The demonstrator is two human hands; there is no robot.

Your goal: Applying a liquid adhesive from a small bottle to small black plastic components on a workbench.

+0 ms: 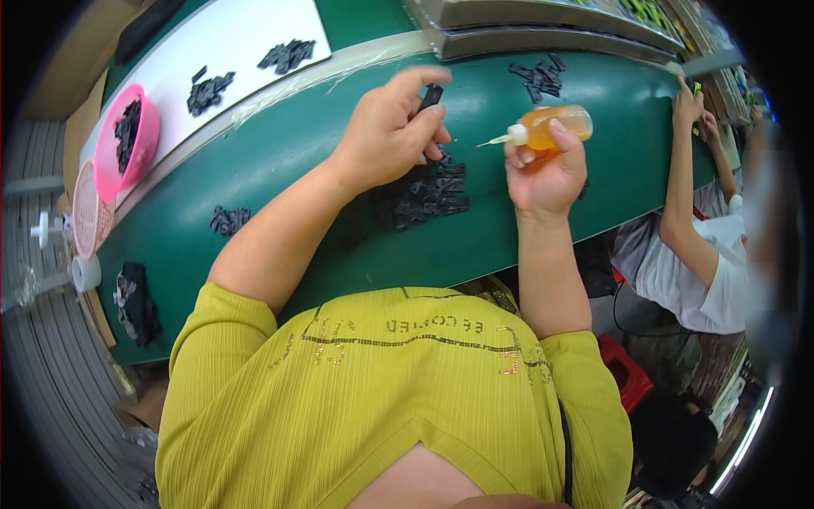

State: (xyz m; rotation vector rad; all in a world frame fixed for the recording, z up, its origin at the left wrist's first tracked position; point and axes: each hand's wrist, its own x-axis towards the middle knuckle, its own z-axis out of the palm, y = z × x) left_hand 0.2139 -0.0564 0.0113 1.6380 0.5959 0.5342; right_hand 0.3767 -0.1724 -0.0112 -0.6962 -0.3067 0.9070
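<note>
Piles of black pieces [209,92] number two on the white board [246,38], at least three on the green table [627,144]. My left hand [390,127] pinches one black piece [432,97] above the table, index finger extended; my right hand [547,178] wraps snugly around one amber bottle [555,125].

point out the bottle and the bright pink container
Clear cylindrical bottle of amber liquid [542,126]: head view, on its body.
Round bright pink plastic container [148,137]: head view, on its side wall.

Single head-worn fisheye view, downward and close over the green table [636,144]
</note>
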